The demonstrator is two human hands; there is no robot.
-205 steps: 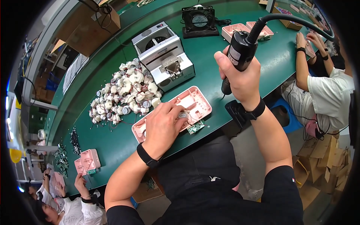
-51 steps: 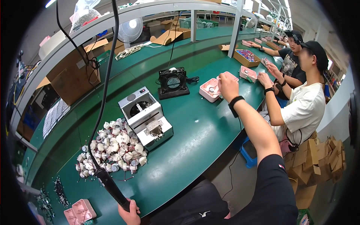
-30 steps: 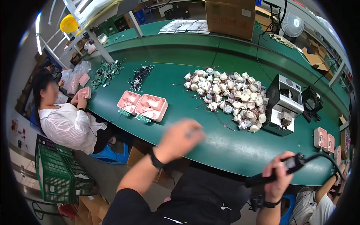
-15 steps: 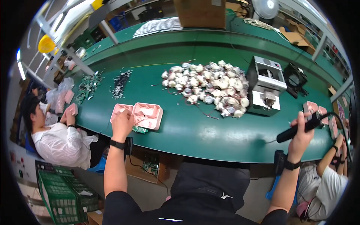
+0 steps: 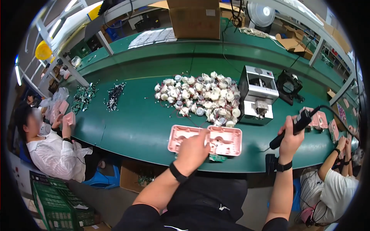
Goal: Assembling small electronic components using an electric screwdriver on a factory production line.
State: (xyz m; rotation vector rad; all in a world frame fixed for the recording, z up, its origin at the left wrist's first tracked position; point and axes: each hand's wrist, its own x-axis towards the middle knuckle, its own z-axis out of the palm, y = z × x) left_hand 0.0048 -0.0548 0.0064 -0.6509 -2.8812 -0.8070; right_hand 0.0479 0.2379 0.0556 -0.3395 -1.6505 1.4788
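The open case — its middle pinched by the left hand — has been drawn rightward along the table, so that it now lies near the driver, gripped, tip clear, in the right hand. Beyond, white parts are heaped.

A long green workbench spans the area from left to right. A second green bench extends along the far side. Grey metal posts stand at the far left and far right. Tube lights are lit at the far left. A blue stool stands on the grey floor at the near left; a second blue stool is partly visible at the near right.
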